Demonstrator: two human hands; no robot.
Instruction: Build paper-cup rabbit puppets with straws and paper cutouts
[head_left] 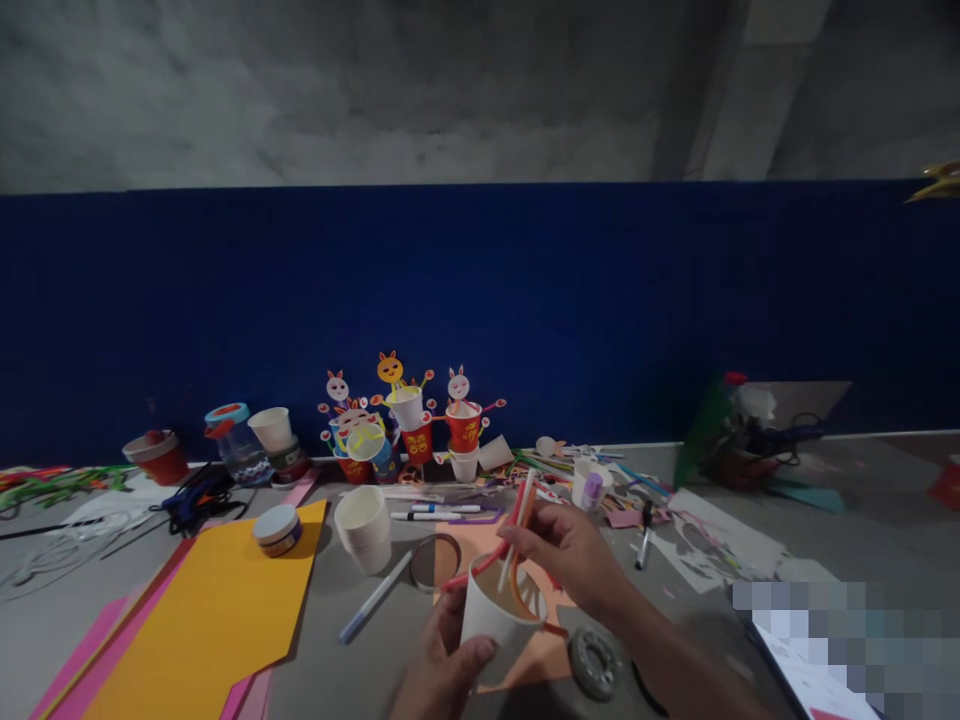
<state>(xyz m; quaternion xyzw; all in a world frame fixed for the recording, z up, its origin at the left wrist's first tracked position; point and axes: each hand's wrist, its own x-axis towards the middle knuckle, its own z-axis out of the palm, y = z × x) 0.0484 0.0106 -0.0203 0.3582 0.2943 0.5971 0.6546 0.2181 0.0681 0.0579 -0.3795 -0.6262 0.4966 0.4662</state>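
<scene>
My left hand [454, 655] is wrapped round a white paper cup [499, 622], tilted with its mouth toward me. Red and orange strips stick out over the cup's rim on both sides. Above the mouth, my right hand [568, 545] pinches a pale stick [529, 495] together with a red strip [512, 520]; the stick's lower end reaches into the cup. Under both hands lies a sheet of orange paper [457, 535]. A roll of tape [436, 561] rests on its left edge, and a grey ring-shaped object [595, 662] sits to the right of the cup.
Stacked white cups [364, 530] and a marker [375, 598] lie left of my hands. Yellow paper [217, 600] carries a small lidded jar [277, 529]. Decorated cups with animal faces [465, 428] stand at the back. Paper scraps [705, 540] and a partly blurred screen [817, 660] are at right.
</scene>
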